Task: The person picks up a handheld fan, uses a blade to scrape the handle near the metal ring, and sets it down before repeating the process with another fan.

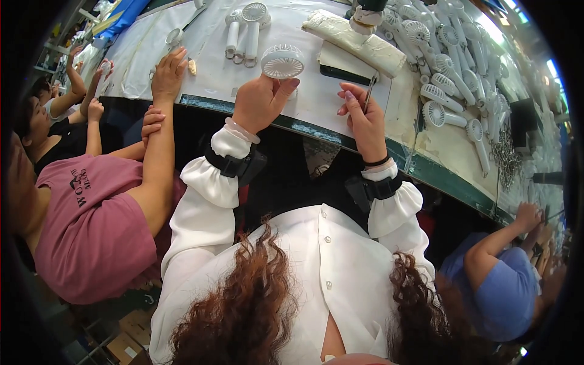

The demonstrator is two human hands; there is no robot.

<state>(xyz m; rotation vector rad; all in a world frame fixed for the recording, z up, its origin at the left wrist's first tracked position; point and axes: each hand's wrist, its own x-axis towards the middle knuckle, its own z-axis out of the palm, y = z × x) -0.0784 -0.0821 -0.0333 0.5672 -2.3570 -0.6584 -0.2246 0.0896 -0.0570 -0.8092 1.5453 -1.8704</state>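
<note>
In my left hand (258,103) I grip a white handheld fan (283,61) by its handle, its round grille facing up above my fingers. The handle is mostly hidden behind my thumb and palm. My right hand (365,118) is closed on a slim metal tool, likely tweezers (370,91), pointing up and away from me. The two hands are apart, over the near edge of the white-covered table. Just beyond my right hand lies a dark flat object (347,74) with a pale top.
Several white fans (246,33) lie ahead. A cream wrapped roll (356,42) rests behind the dark object. A large heap of fans (450,61) and a tangle of metal clips or chains (504,158) are at the right. Co-workers sit on both sides; one's arm (163,91) reaches onto the table.
</note>
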